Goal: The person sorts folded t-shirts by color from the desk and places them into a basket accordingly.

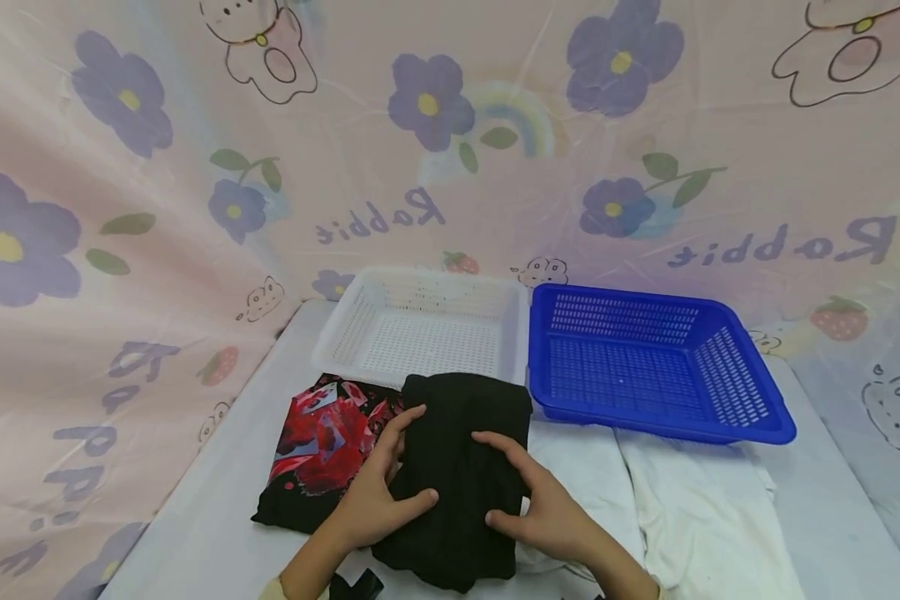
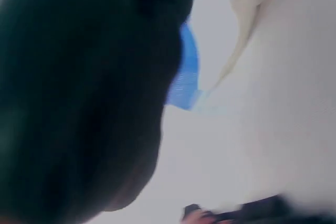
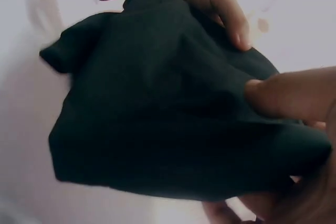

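Both hands hold a folded black garment (image 1: 461, 483); its exact kind does not show. My left hand (image 1: 375, 496) grips the left side, thumb on top and some fingers hidden behind the cloth. On the right side my right hand (image 1: 543, 504) grips it too; in the right wrist view the thumb (image 3: 289, 95) lies on the cloth (image 3: 152, 93) and other fingers are below. Dark cloth (image 2: 79, 87) fills much of the left wrist view. Left of it lies a folded black garment with a red print (image 1: 326, 442), partly covered by the held one.
Behind the garments stand a white basket (image 1: 330, 333) and, to its right, a blue basket (image 1: 776, 425). White garments (image 1: 708, 508) lie on the white table (image 1: 217, 508) at the right. Patterned fabric (image 1: 495, 217) hangs around the table.
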The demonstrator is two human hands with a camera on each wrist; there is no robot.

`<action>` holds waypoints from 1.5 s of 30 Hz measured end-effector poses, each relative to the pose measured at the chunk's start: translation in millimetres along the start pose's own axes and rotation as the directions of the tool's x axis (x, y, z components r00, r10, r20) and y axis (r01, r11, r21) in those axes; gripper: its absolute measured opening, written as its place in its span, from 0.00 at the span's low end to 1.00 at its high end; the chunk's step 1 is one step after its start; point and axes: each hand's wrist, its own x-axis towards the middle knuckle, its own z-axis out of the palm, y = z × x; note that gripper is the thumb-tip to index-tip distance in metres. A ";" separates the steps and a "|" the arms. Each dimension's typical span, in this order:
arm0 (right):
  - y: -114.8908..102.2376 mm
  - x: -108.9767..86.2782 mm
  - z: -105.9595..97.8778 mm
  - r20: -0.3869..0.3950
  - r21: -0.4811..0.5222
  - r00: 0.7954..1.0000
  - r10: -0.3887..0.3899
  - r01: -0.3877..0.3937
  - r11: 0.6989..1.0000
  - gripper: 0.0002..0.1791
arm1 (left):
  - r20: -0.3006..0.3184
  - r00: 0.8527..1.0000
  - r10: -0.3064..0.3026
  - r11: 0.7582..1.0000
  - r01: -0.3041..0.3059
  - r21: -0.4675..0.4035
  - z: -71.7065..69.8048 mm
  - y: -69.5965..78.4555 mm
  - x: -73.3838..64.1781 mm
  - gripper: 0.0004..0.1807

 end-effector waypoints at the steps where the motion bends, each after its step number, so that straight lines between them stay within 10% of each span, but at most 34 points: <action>1: -5.0 3.1 -3.8 -0.008 -0.034 0.999 -0.032 0.032 0.999 0.46 | 0.000 1.000 0.028 1.000 -0.028 0.005 -3.7 4.3 4.8 0.48; 17: -62.7 97.5 -65.6 -0.032 -0.260 0.988 -0.151 0.138 0.956 0.50 | -0.009 0.988 0.155 0.980 -0.152 0.125 -74.4 43.0 106.5 0.49; 27: -36.2 162.5 -87.3 -0.190 -0.285 0.970 -0.155 0.096 0.954 0.46 | -0.049 0.991 0.128 0.987 -0.122 0.103 -87.8 20.9 169.3 0.46; 38: 2.8 195.1 -83.4 -0.351 -0.255 0.928 -0.125 0.034 0.966 0.42 | -0.097 0.988 0.123 0.987 -0.111 0.118 -86.6 -25.9 196.2 0.47; 45: 27.7 198.2 -72.5 -0.350 -0.205 0.936 -0.044 -0.030 0.978 0.42 | -0.096 0.995 -0.016 0.986 0.032 0.161 -86.3 -55.7 191.4 0.48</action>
